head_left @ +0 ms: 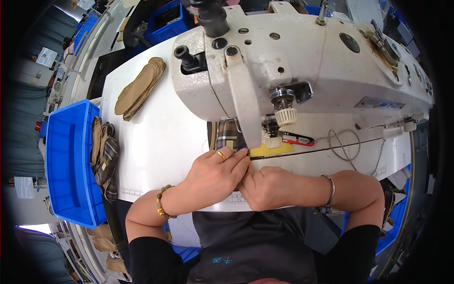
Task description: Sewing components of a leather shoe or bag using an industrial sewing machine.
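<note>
A white industrial sewing machine (302,57) stands over the white table (151,151). Plaid fabric (226,135) lies beneath its presser area, beside a yellow plate (269,150). My left hand (213,175) grips the near end of the fabric, fingers bent and close together at the machine. Just right of it, my right hand (265,187) is curled closed on the same piece, which is mostly hidden by my fingers. A small red-and-black tool (297,138) lies right of the needle area.
Tan shoe-shaped pieces (139,87) are stacked at back left. A blue bin (66,165) with plaid pieces (105,161) over its side sits left. Loose cord (344,144) lies on the right. More blue bins (165,21) show behind and at lower right.
</note>
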Demonstrator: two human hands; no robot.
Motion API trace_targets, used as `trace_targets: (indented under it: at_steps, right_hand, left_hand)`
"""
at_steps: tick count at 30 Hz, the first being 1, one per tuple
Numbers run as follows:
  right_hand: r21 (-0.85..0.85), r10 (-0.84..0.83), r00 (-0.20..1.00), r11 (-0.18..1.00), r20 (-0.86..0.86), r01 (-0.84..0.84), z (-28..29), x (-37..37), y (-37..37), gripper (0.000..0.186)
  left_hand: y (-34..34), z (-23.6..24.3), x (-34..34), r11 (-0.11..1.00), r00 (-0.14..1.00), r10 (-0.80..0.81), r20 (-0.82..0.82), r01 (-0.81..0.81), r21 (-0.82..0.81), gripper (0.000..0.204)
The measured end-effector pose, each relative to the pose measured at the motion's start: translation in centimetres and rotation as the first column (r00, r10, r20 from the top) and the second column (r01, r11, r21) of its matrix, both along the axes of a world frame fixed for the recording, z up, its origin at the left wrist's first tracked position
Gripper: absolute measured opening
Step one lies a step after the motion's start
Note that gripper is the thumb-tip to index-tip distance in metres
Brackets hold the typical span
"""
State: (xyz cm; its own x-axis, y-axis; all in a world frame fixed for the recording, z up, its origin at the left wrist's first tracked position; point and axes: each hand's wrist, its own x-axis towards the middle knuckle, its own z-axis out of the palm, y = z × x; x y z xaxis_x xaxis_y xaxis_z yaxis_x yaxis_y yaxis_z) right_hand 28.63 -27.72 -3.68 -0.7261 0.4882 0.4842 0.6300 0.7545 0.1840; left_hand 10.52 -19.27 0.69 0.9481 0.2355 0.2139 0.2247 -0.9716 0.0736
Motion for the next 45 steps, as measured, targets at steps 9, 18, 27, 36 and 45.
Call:
trace_targets:
  at_steps: [9,18,27,36,45]
  right_hand:
    - [-0.017,0.059,0.997,0.998,-0.057,-0.060,0.0,-0.1,0.1,0.013]
    - [0.012,-0.033,0.997,0.999,-0.075,0.034,-0.9,0.7,1.7,0.012]
    - [-0.042,-0.144,0.984,0.989,-0.101,0.140,-0.6,1.1,2.8,0.011]
    - [-0.037,-0.138,0.989,0.990,-0.056,0.136,-0.3,0.8,0.9,0.018]
    - [-0.037,-0.150,0.988,0.988,-0.037,0.148,-0.2,0.6,0.1,0.022]
  left_hand:
    - [-0.1,-0.5,0.1,1.000,0.999,0.012,0.037,-0.013,0.020,0.043]
    - [1.4,-1.0,1.6,0.998,0.995,0.067,0.079,-0.066,-0.011,0.031]
    - [3.1,-2.4,2.0,0.994,0.978,0.102,0.181,-0.106,0.016,0.030]
    - [0.5,-0.7,0.3,0.968,0.978,0.071,0.197,-0.115,0.224,0.036]
    - [0.4,-1.8,1.2,0.990,0.976,0.131,0.177,-0.138,0.031,0.028]
